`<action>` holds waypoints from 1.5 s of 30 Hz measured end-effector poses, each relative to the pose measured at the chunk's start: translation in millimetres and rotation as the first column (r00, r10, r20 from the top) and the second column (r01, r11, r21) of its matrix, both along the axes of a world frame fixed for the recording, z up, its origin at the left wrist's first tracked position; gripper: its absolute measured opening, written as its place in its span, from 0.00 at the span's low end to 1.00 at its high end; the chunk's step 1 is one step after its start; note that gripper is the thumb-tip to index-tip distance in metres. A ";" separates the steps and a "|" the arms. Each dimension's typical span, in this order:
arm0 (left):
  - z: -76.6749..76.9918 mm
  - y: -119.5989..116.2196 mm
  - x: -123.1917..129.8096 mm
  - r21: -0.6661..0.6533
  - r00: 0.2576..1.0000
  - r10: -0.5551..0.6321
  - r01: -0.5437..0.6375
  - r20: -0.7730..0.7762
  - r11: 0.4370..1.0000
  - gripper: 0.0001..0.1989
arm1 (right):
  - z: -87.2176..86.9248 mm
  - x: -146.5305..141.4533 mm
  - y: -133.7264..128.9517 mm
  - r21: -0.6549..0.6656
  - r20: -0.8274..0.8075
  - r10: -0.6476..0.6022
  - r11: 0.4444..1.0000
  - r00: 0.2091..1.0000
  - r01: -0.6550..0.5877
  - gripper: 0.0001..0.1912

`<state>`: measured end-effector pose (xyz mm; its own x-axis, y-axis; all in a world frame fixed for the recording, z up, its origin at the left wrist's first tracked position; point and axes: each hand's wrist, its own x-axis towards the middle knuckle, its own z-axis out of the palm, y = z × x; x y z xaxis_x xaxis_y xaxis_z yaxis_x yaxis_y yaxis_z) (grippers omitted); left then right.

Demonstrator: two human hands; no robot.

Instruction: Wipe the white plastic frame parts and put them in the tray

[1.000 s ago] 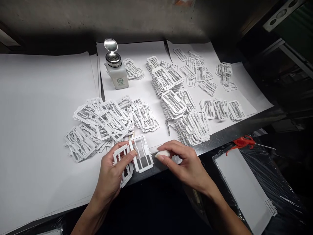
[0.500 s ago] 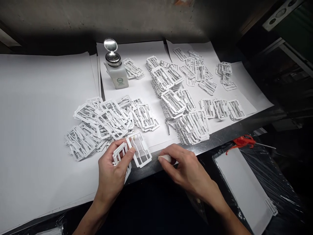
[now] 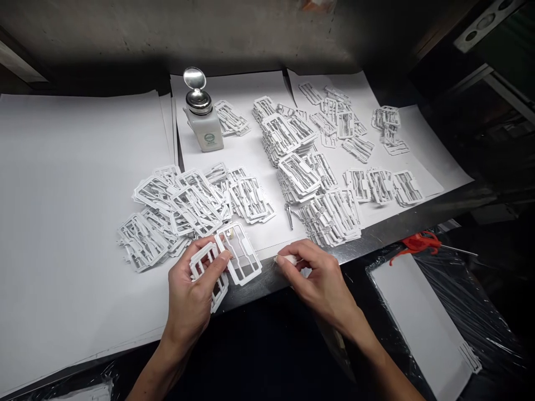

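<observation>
Several frames (image 3: 247, 247) between left fingers (image 3: 215, 269)

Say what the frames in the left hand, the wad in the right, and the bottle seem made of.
Frames: probably moulded plastic, matte white, judging by the thin, even bars.
Wad: perhaps cotton or cloth; white and soft-looking, but mostly covered, so uncertain.
Bottle: likely plastic, judging by its milky body; its cap looks like polished metal, with bright, mirror-like highlights.

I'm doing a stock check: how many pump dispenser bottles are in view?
1: the pump dispenser bottle, standing on white paper beyond the pile of white frames nearest the left hand. None seems hidden.
</observation>
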<state>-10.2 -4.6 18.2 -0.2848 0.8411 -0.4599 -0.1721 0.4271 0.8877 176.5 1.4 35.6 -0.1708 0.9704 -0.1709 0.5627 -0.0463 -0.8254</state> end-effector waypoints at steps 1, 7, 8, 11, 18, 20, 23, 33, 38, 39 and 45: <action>0.0 0.5 -0.3 0.001 1.000 0.003 -0.003 0.010 1.000 0.15 | -1.8 1.4 1.2 -0.061 -0.029 -0.003 0.998 1.000 0.002 0.09; -1.8 2.8 0.6 -0.017 0.999 -0.032 0.032 0.013 0.999 0.16 | -8.7 -7.7 1.4 -0.271 -0.248 0.070 0.952 0.966 -0.139 0.16; -1.9 3.1 1.2 -0.020 0.998 -0.053 0.053 -0.023 0.998 0.17 | -7.5 -9.1 0.8 -0.206 -0.190 0.085 0.971 0.978 -0.125 0.15; -1.2 4.1 4.6 -0.013 0.983 -0.131 0.131 -0.127 0.991 0.20 | 2.3 -12.0 -3.1 0.030 0.060 0.232 0.972 0.971 -0.234 0.12; -4.6 5.1 5.4 -0.181 0.877 -0.025 0.127 0.481 0.975 0.18 | 23.2 -12.3 -1.3 0.097 0.017 0.465 0.880 0.885 -0.464 0.07; -6.4 3.8 1.5 -0.244 0.766 0.055 0.136 0.640 0.960 0.16 | 19.3 -6.7 8.5 0.088 -0.122 0.307 0.951 0.944 -0.298 0.06; -7.9 1.4 -1.6 -0.275 0.688 0.099 0.150 0.719 0.950 0.14 | 10.0 -5.2 24.2 0.088 -0.192 0.086 0.994 0.978 -0.070 0.08; -9.2 0.9 0.9 -0.303 0.689 0.133 0.131 0.712 0.944 0.10 | 12.2 -26.2 39.1 0.253 0.095 0.268 0.925 0.959 -0.284 0.07; -8.4 6.4 -3.1 -0.324 0.687 0.123 0.171 0.716 0.931 0.12 | 11.9 -10.4 32.8 0.215 0.079 0.145 0.964 0.986 -0.159 0.05; -8.5 7.0 -2.9 -0.326 0.684 0.132 0.162 0.717 0.931 0.12 | 11.4 -11.5 31.8 0.225 0.061 0.142 0.962 0.988 -0.152 0.05; -10.7 6.5 -1.1 -0.336 0.697 0.150 0.138 0.702 0.932 0.11 | 6.6 -25.8 27.5 0.260 0.089 0.222 0.936 0.971 -0.238 0.07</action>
<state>-11.3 2.0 7.5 0.2412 0.5891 -0.7712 -0.6860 0.6656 0.2939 150.7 28.9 42.3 -0.3922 0.9170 0.0725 0.5784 0.3072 -0.7557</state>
